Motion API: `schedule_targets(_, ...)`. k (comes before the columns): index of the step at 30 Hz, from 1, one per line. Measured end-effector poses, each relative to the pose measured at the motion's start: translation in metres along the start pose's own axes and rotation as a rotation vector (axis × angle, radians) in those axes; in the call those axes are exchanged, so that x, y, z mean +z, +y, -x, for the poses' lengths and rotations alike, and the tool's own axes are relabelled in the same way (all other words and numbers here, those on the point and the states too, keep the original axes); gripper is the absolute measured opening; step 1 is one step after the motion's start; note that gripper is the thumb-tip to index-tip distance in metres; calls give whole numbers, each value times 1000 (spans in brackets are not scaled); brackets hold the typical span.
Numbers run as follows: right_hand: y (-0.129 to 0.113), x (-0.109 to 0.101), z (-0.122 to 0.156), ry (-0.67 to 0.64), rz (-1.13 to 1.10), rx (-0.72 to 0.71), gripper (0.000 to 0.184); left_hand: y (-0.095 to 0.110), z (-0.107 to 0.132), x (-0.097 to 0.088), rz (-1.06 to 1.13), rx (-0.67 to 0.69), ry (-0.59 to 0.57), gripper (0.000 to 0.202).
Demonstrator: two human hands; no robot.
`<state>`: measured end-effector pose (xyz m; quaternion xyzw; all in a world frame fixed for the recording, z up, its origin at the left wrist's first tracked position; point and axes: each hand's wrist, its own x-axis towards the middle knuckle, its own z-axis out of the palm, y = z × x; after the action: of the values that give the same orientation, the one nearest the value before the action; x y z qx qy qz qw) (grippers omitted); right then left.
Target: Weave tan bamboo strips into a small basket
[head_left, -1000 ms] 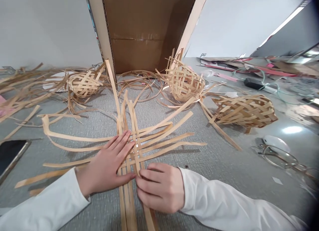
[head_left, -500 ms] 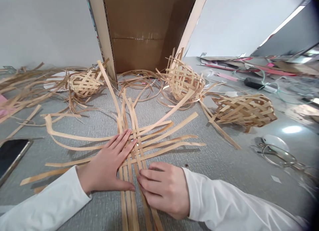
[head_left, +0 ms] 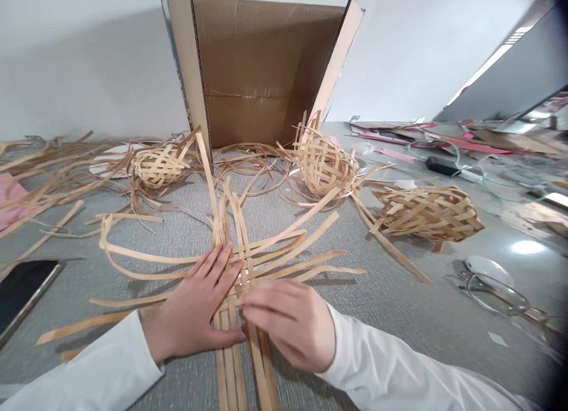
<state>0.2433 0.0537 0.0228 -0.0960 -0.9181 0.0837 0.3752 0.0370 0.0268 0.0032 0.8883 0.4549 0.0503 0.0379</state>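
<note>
Flat bamboo strips cross in a small woven patch (head_left: 245, 263) on the grey table, with loose ends spreading out on all sides. My left hand (head_left: 197, 304) lies palm down over the left part of the weave, fingers stretched out and thumb pointing right across the lengthwise strips. Closed at the fingertips, my right hand (head_left: 288, 319) pinches a lengthwise bamboo strip (head_left: 256, 352) at the lower right edge of the weave. Slight blur covers its fingers, and the hand hides part of the crosswise strips. Several strips run toward me below both hands.
Woven bamboo pieces stand behind: one at left (head_left: 160, 165), another upright (head_left: 326, 162), a third at right (head_left: 430, 216). An open cardboard box (head_left: 266, 62) is at the back. A phone (head_left: 26, 295) lies left, eyeglasses (head_left: 497, 293) right. Loose strips (head_left: 66, 180) pile up at back left.
My right hand has moved up, away from me, along the strips to the weave's lower edge. My left hand stays pressed on the weave. The view has tilted up slightly.
</note>
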Motion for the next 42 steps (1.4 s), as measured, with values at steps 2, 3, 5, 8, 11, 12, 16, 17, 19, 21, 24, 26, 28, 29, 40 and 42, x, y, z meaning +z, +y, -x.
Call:
schedule_targets(2, 8, -3, -19, -35, -4, 162, 29, -1, -1, 0, -5, -8, -13, 90)
schedule_targets(3, 12, -4, -29, -108, 26, 228, 29, -1, -1, 0, -7, -16, -22, 90)
schedule_targets(5, 21, -4, -43, -260, 107, 283, 27, 0, -1, -1, -7, -36, -41, 90)
schedule_targets(8, 23, -3, -43, -432, 38, 195, 20, 0, -1, -2, -9, -61, -56, 90)
schedule_targets(11, 9, -2, -21, -477, -153, 55, 11, 0, 0, -2, -11, -54, -60, 90)
schedule_targets(12, 2, -1, -11, -479, -149, 46, 11, 0, 0, -1, -8, -49, -56, 90)
schedule_targets(16, -15, -1, 13, -447, -58, 19, 17, 0, 1, -1, 9, -49, -34, 93)
schedule_targets(17, -16, -1, 15, -450, -60, 6, 17, 0, 1, -1, 11, -49, -30, 93)
schedule_targets(19, -17, -3, 13, -481, -68, -21, 16, 0, 1, -1, 9, -46, -29, 94)
schedule_targets(21, -17, -6, 9, -522, -73, -42, 14, 0, 0, -1, 4, -44, -32, 95)
schedule_targets(24, -18, -9, 6, -540, -84, -36, 10, -1, 0, -1, -3, -36, -31, 94)
schedule_targets(26, -18, -7, 7, -520, -94, -17, 11, -1, 0, -2, -5, -24, -24, 94)
schedule_targets(28, -16, -3, 10, -485, -104, -15, 14, -1, 0, -2, -8, -14, -13, 94)
schedule_targets(29, -15, 0, 11, -463, -106, -26, 16, -1, 0, -2, -11, -10, -7, 94)
schedule_targets(40, -21, 18, 24, -269, -225, -161, 19, -2, 0, 0, -36, -25, -16, 86)
schedule_targets(42, -24, 19, 24, -318, -212, -158, 25, -3, 0, 0, -28, -27, -18, 86)
